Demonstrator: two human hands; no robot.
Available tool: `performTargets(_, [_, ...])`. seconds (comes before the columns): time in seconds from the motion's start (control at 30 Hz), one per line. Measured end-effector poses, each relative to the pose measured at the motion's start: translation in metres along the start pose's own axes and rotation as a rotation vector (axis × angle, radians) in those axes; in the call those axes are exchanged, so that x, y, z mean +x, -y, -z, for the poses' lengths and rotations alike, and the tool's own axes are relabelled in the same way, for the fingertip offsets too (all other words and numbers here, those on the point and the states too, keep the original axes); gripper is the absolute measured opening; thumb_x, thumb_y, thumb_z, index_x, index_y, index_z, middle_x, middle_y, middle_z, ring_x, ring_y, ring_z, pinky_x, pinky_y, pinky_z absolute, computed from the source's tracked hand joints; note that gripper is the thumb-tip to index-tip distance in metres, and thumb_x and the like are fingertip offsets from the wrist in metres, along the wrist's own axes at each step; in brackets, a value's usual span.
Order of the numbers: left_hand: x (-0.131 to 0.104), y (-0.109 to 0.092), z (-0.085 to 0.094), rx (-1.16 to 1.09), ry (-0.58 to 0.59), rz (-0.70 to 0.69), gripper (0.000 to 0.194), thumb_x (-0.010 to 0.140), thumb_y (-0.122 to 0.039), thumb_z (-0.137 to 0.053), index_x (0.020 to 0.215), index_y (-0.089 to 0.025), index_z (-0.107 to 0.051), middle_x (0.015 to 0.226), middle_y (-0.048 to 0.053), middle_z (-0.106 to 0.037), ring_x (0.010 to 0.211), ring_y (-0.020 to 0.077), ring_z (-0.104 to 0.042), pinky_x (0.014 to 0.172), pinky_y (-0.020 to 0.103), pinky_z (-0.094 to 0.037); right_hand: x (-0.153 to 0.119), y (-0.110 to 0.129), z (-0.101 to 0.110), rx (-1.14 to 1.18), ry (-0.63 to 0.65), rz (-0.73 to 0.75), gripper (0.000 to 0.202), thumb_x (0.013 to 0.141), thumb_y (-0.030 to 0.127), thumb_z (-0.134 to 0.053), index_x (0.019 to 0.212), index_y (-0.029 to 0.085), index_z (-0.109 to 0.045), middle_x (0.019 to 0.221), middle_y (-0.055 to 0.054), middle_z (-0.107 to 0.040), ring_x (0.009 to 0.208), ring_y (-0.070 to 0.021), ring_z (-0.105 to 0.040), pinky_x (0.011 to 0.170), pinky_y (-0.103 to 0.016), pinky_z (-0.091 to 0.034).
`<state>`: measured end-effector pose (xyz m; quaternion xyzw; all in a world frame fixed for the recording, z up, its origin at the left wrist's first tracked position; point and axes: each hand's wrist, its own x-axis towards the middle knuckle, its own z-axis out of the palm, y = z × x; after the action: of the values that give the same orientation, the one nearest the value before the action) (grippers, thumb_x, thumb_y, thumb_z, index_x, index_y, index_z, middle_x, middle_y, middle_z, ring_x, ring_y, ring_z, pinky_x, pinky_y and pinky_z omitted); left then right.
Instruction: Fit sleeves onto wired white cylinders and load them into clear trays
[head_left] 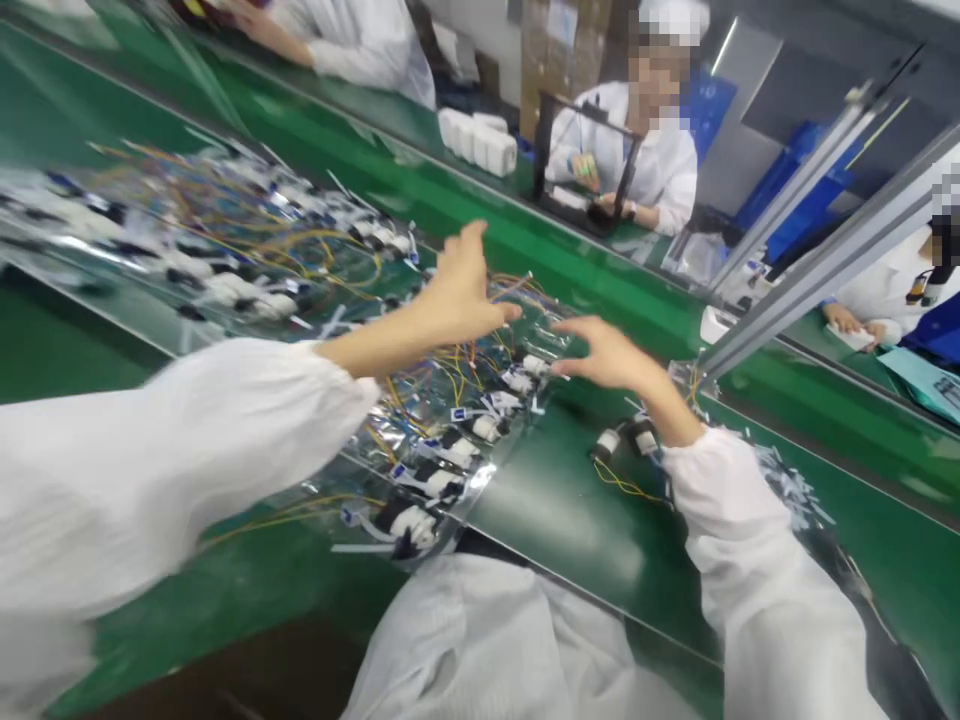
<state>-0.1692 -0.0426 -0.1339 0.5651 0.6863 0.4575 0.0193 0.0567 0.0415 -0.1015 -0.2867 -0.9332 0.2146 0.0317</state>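
Observation:
My left hand (463,290) is stretched out above a clear plastic tray (480,487), fingers apart and holding nothing. In that tray lie several small black-and-white motor-like parts (442,480) with yellow, red and blue wires (450,375). Just right of the tray's far end, my right hand (604,352) hovers with its thumb and fingers spread, nothing between them. Below and beside my right wrist, two black-and-white cylindrical parts (606,442) with yellow wires rest on the green table (570,520).
More trays of wired parts (247,220) extend to the left. A metal post (825,240) rises at the right, near a pile of pale strips (791,485). Across the green conveyor belt (600,275), co-workers in white (667,170) sit at a bench with white boxes (480,140).

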Motion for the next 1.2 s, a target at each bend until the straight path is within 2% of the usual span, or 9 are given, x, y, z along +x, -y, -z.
performTargets(0.1, [-0.035,-0.059,0.012,0.049,0.072,-0.383,0.085,0.079,-0.025,-0.074,0.154,-0.014,-0.036,0.156,0.017,-0.044,0.147,0.0385,-0.039,0.126,0.058,-0.029,-0.053,-0.014,0.044,0.250,-0.221,0.132,0.057,0.091,0.039,-0.079,0.144,0.026,-0.063,0.151,-0.008,-0.061,0.138,-0.0278,-0.059,0.116,-0.049,-0.049])
performTargets(0.17, [-0.067,-0.100,0.005,0.003,0.284,-0.544,0.039,0.095,-0.023,-0.058,0.134,-0.023,-0.056,0.133,0.009,-0.064,0.128,0.0304,-0.059,0.113,0.048,-0.047,-0.093,-0.020,0.069,0.382,-0.347,0.192,0.048,0.091,0.040,-0.079,0.136,0.029,-0.068,0.141,-0.005,-0.068,0.129,-0.0274,-0.065,0.112,-0.050,-0.052])
performTargets(0.23, [-0.101,-0.131,-0.018,0.025,0.569,-0.630,0.017,0.099,-0.028,-0.057,0.114,-0.022,-0.064,0.105,0.007,-0.071,0.095,0.0256,-0.070,0.085,0.039,-0.057,-0.126,-0.023,0.085,0.446,-0.495,0.220,0.037,0.094,0.037,-0.076,0.130,0.030,-0.071,0.134,-0.004,-0.071,0.124,-0.0256,-0.069,0.110,-0.047,-0.054])
performTargets(0.3, [-0.129,-0.147,-0.052,0.121,0.743,-0.707,0.018,0.098,-0.026,-0.061,0.113,-0.018,-0.064,0.102,0.009,-0.072,0.086,0.0252,-0.070,0.073,0.038,-0.056,-0.148,-0.024,0.093,0.464,-0.605,0.221,0.031,0.096,0.036,-0.075,0.126,0.030,-0.072,0.132,-0.003,-0.072,0.120,-0.0245,-0.071,0.107,-0.044,-0.057])
performTargets(0.43, [-0.162,-0.156,-0.124,0.309,0.796,-0.879,0.042,0.082,-0.008,-0.072,0.123,-0.012,-0.064,0.113,0.015,-0.070,0.093,0.0297,-0.070,0.066,0.039,-0.056,-0.159,-0.025,0.096,0.464,-0.680,0.206,0.029,0.094,0.037,-0.077,0.123,0.030,-0.073,0.131,-0.003,-0.072,0.112,-0.0243,-0.074,0.100,-0.041,-0.062])
performTargets(0.57, [-0.170,-0.165,-0.155,0.383,0.876,-0.925,0.019,0.090,-0.008,-0.066,0.109,-0.011,-0.069,0.096,0.014,-0.071,0.083,0.0272,-0.071,0.054,0.035,-0.051,-0.160,-0.026,0.098,0.461,-0.698,0.227,0.029,0.094,0.040,-0.077,0.120,0.029,-0.074,0.128,-0.002,-0.073,0.113,-0.0247,-0.074,0.098,-0.039,-0.064])
performTargets(0.77, [-0.148,-0.168,-0.113,0.395,0.835,-0.944,0.023,0.083,0.001,-0.061,0.100,-0.012,-0.066,0.093,0.011,-0.069,0.078,0.0260,-0.068,0.050,0.035,-0.046,-0.172,-0.025,0.107,0.506,-0.745,0.278,0.024,0.096,0.018,-0.073,0.119,0.023,-0.075,0.123,-0.003,-0.074,0.104,-0.0169,-0.075,0.087,-0.028,-0.064])
performTargets(0.97, [-0.064,-0.171,-0.053,-0.168,0.505,-0.267,0.017,0.102,-0.017,-0.046,0.093,-0.018,-0.060,0.080,0.003,-0.067,0.065,0.0154,-0.061,0.060,0.027,-0.048,-0.161,-0.038,0.108,0.606,-0.733,0.311,0.020,0.096,0.024,-0.073,0.116,0.022,-0.076,0.116,-0.002,-0.075,0.100,-0.0162,-0.076,0.087,-0.028,-0.063])
performTargets(1.2, [-0.013,-0.220,-0.017,-0.614,0.285,-0.051,0.012,0.096,-0.015,-0.063,0.085,-0.016,-0.060,0.073,0.003,-0.070,0.056,0.0124,-0.063,0.053,0.023,-0.048,-0.103,-0.044,0.065,0.716,-0.149,0.454,0.041,0.081,0.040,-0.086,0.115,0.022,-0.073,0.111,-0.003,-0.075,0.102,-0.0211,-0.071,0.094,-0.037,-0.058])
